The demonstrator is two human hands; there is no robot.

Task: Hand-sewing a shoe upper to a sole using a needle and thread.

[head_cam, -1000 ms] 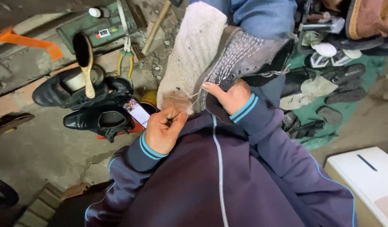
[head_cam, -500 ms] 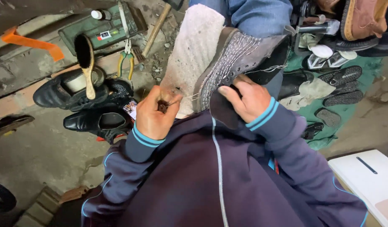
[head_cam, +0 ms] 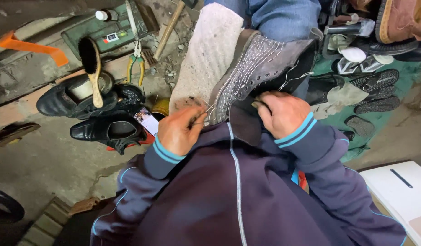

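- Grey lace-up boot (head_cam: pixel 260 68): tipped on its side at frame centre, pale crepe sole (head_cam: pixel 206 54) turned leftward, white stitching lines across the upper; a denim leg (head_cam: pixel 278 16) rises from it at the top edge.
- Left hand (head_cam: pixel 178 130): just below the sole's toe end, fingers pressed together, pinching a small dark tool with a thin thread (head_cam: pixel 206 109) running toward the boot.
- Right hand (head_cam: pixel 281 114): on the boot's heel end, fingers curled tight over the dark collar edge; what lies under them cannot be told.
- Purple tracksuit sleeves with blue cuffs hide everything below the boot.
- Left of the boot: two black dress shoes (head_cam: pixel 105 130), the farther one carrying a wooden-handled shoe brush (head_cam: pixel 92 68); a small phone (head_cam: pixel 148 120) between shoes and boot.
- Upper left of the boot: yellow-handled pliers (head_cam: pixel 135 68), a wooden hammer handle (head_cam: pixel 167 29), a green metal case (head_cam: pixel 105 32), an orange strip (head_cam: pixel 35 48).
- Right of the boot: loose black soles (head_cam: pixel 374 84) on a green cloth (head_cam: pixel 406 82).
- Lower right of the boot: a white box (head_cam: pixel 402 196).
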